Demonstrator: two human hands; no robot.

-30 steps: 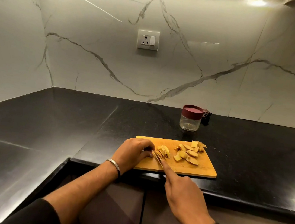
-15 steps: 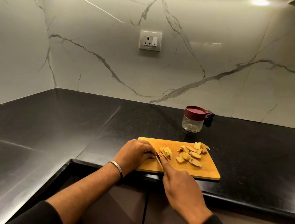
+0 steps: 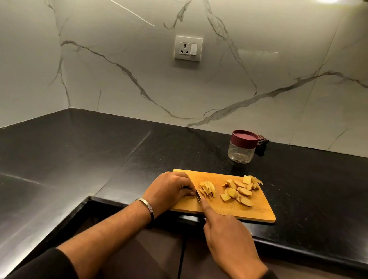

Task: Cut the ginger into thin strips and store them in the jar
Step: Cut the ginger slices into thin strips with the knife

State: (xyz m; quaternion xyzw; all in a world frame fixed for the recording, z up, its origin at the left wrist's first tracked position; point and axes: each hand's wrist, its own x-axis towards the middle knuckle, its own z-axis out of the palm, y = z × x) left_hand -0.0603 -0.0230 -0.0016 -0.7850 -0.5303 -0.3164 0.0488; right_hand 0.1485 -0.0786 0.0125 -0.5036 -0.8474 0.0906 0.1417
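Note:
A wooden cutting board [image 3: 259, 211] lies at the counter's front edge. On it sits a small pile of cut ginger strips [image 3: 207, 189], and to its right several ginger slices [image 3: 237, 192]. My left hand [image 3: 170, 189] is curled at the board's left end, fingertips against the strips; what it holds down is hidden. My right hand [image 3: 229, 238] grips a knife [image 3: 198, 196], index finger stretched along the blade, whose tip sits beside my left fingers. A clear jar [image 3: 242, 150] with a maroon lid on stands behind the board.
The black stone counter [image 3: 85, 151] runs in an L to the left, below a marble backsplash with a wall socket [image 3: 188, 48]. A small dark object [image 3: 262, 142] lies behind the jar. Cabinet doors are below the counter edge.
The knife and my right hand have made small strokes at the strip pile; my left hand stays curled at the same place. The view has shifted slightly.

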